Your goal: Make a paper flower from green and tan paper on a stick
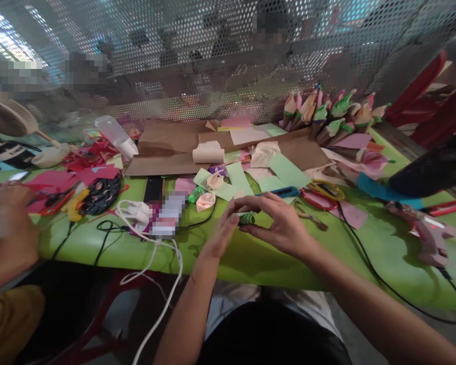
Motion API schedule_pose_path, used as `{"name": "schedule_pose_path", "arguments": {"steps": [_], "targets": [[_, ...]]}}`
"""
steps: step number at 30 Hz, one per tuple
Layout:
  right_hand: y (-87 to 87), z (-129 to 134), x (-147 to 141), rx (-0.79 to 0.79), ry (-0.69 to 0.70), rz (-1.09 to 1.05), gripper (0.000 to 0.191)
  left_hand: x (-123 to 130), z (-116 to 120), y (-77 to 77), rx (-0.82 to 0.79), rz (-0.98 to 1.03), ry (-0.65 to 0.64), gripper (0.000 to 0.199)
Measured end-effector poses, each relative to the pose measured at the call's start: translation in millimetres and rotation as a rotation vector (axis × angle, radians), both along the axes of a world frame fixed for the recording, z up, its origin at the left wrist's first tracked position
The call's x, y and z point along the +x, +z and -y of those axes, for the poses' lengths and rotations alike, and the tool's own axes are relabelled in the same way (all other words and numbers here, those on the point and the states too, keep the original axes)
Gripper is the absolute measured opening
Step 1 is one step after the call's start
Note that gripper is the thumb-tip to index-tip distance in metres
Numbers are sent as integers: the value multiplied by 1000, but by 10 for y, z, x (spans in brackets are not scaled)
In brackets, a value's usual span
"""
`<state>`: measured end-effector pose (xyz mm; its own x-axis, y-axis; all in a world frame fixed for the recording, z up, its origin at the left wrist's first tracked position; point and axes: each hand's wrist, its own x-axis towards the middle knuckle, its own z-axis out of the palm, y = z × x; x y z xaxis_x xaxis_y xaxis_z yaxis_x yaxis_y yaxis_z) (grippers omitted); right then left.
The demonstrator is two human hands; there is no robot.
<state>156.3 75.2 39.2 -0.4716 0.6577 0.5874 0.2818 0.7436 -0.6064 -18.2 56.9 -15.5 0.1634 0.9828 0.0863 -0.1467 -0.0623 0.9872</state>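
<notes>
Between my left hand [221, 234] and my right hand [283, 225] is a small roll of green paper [248, 218], its spiral end facing right. The fingers of both hands are closed round it above the table's near edge; part of the roll is hidden behind them. Just beyond my right hand lie a blue cutter [283, 192] and red-handled scissors [319, 199]. Light green paper sheets [289, 170] and a crumpled pinkish paper piece [205, 202] spread out ahead of my hands.
A phone [169, 215] with white cables lies left. At right are a glue gun [427, 230] with its black cord, and a dark bottle [433, 157]. Paper cones [338, 111] stand at the back right by the perforated metal screen [213, 66]. Another person's arm [13, 228] rests far left.
</notes>
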Motion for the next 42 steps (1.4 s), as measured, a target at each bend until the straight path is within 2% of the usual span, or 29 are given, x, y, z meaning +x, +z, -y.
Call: {"name": "schedule_pose_path", "arguments": {"steps": [4,9,14,21,25,30,36,42], "targets": [[-5,-3,-1,-8,-3,8,39,11,1,68,80,21,-86,54],[2,-1,7,-27,13,-40,34,35,-19,105,83,-38,-43,55],[-7,13,20,-22,2,-84,36,31,2,115,51,-66,6,55],[22,15,62,-82,44,-147,44,22,20,50,-2,73,-14,52],[57,11,80,-8,-9,-179,30,23,8,30,-15,28,56,55],[65,8,95,79,-19,-93,9,0,-10,18,34,77,28,48],[56,12,72,164,-12,-80,12,-9,-11,63,80,70,1,45],[79,18,77,135,-14,-95,14,20,17,124,85,-16,15,49]]}}
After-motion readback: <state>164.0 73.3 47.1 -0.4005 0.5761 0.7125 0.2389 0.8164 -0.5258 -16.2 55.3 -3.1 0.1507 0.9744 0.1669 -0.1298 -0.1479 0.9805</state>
